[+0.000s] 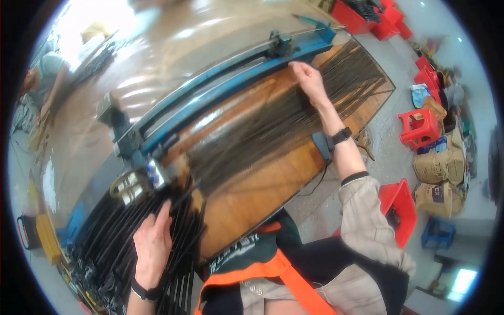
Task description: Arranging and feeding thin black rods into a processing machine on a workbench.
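Note:
Dark thin rods [252,134] lie in a broad, motion-blurred bundle on a wooden board. Along its far side runs a long blue metal rail [210,84] with clamp-like fittings. My right hand [311,84] is by the far right part of the rail, above the rods, its fingers closed together; whatever is between them is too small to make out. My left hand [152,244] is over a second bunch of black rods [113,231], index finger stretched toward the near end of the rail. Close to that fingertip is a small metal device [157,176] with a round brass-coloured part [128,188].
Another person [50,79] is at the far left of the large table [157,58]. On the right floor are a red stool [419,128], brown sacks [440,165], a blue stool [438,232] and a red bin [401,210] near my right elbow. More red bins [354,18] stand beyond.

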The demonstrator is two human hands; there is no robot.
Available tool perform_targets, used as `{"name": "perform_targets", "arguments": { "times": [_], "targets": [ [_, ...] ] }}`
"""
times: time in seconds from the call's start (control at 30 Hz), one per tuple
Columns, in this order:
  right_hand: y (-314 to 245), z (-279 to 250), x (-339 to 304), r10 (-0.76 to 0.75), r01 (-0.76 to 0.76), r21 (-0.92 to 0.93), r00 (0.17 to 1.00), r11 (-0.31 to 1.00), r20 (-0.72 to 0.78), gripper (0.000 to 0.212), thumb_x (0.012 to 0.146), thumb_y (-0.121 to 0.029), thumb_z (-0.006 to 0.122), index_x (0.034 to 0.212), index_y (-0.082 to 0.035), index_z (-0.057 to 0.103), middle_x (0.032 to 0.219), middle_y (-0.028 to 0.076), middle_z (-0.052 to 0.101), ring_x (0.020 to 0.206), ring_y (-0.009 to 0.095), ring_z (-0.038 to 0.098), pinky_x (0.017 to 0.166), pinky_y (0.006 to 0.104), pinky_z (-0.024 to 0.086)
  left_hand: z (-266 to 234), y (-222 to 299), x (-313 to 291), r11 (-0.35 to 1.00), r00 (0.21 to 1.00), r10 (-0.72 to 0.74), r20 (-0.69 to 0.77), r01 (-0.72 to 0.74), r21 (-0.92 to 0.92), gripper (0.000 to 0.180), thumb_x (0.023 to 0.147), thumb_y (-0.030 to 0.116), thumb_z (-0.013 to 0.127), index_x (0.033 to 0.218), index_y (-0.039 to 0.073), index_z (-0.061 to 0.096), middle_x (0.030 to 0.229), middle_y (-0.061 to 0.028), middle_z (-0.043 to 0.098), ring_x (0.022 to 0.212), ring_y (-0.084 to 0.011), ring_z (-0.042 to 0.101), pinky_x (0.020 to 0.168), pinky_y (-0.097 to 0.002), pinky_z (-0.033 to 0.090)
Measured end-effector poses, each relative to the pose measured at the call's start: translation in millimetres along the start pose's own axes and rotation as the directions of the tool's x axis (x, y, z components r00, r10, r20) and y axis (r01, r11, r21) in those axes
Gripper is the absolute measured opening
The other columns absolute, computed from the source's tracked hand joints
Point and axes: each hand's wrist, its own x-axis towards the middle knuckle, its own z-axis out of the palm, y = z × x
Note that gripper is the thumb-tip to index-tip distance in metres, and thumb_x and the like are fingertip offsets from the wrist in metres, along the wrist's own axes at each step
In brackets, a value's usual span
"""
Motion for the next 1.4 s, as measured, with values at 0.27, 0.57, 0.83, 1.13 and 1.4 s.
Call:
{"name": "perform_targets", "arguments": {
  "times": [0.27,0.57,0.83,1.13,1.4],
  "targets": [
    [-120.7,62.9,-68.1,-0.538,0.665,-0.296,0.737,0.686,0.41,0.026,0.09,-0.021,0.072,0.114,-0.011,0.072,0.078,-0.001,0.066,0.071,0.008,0.058,0.064,0.0244,0.048,21.1,-24.1,-8.1,0.988,0.999,-0.026,-0.027,0.03,0.15,0.047,0.083,0.002,0.062,0.13,0.011,0.059,0.081,-0.011,0.052,0.077,-0.0293,0.056,0.066,-0.0407,0.048],
    [-110.4,161.7,-213.2,-0.524,0.804,0.129,0.247,0.58,0.815,0.018,0.079,-0.023,0.076,0.09,-0.012,0.068,0.067,0.004,0.057,0.065,0.024,0.059,0.058,0.0364,0.05,-25.3,17.3,-75.4,0.983,0.978,-0.171,-0.121,0.178,0.052,0.037,0.082,0.007,0.07,0.119,0.009,0.065,0.095,-0.0093,0.063,0.085,-0.0281,0.059,0.075,-0.0397,0.047],
    [-111.9,179.7,-241.8,-0.506,0.809,0.108,0.251,0.577,0.825,0.02,0.082,-0.031,0.072,0.089,-0.013,0.068,0.069,0.005,0.061,0.069,0.025,0.063,0.061,0.0389,0.052,17.2,37.9,-130.4,0.961,0.943,-0.273,-0.19,0.276,-0.011,0.029,0.08,0.011,0.073,0.109,0.008,0.066,0.093,-0.0073,0.061,0.085,-0.0266,0.058,0.074,-0.038,0.045],
    [-104.1,162.4,-247.3,-0.397,0.584,0.081,0.438,0.808,0.807,0.015,0.084,-0.018,0.072,0.097,-0.009,0.071,0.082,0.01,0.068,0.077,0.029,0.064,0.068,0.0388,0.052,58.1,29.6,-112.0,0.943,0.91,-0.329,-0.252,0.331,-0.037,0.018,0.083,0.009,0.07,0.099,0.006,0.063,0.083,-0.0097,0.053,0.081,-0.0293,0.058,0.067,-0.0382,0.048],
    [-109.3,154.1,-244.8,-0.542,0.62,0.187,0.454,0.762,0.708,0.024,0.082,-0.022,0.073,0.102,-0.01,0.071,0.077,0.005,0.067,0.069,0.025,0.061,0.061,0.0361,0.051,14.7,45.2,-103.5,0.96,0.967,-0.228,-0.112,0.204,-0.191,0.015,0.087,0.007,0.065,0.102,0.005,0.063,0.077,-0.0108,0.056,0.07,-0.0313,0.06,0.059,-0.0412,0.051]
  ]
}}
